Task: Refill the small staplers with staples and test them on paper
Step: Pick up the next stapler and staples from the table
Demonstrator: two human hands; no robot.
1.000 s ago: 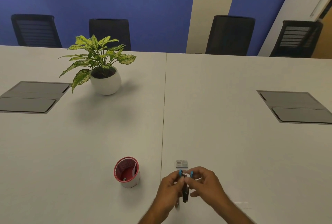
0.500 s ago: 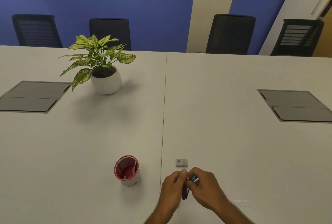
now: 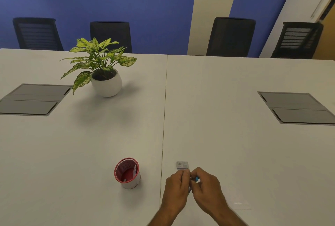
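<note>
1. White meeting table (image 3: 226, 135) fills the view, and at its near edge both hands are bunched together over one small stapler (image 3: 196, 179); only a blue sliver shows between them.
2. Left hand (image 3: 176, 185) has its fingers curled round the stapler's body; right hand (image 3: 206, 183) pinches at its top end.
3. Looks like the loading step; whether staples are in, I can't tell.
4. Staple box (image 3: 182, 165) lies just beyond the knuckles, red cup (image 3: 126, 172) to the left.
5. Next calls for a careful close, then paper.
6. Farther off: potted plant (image 3: 103, 73).
</note>
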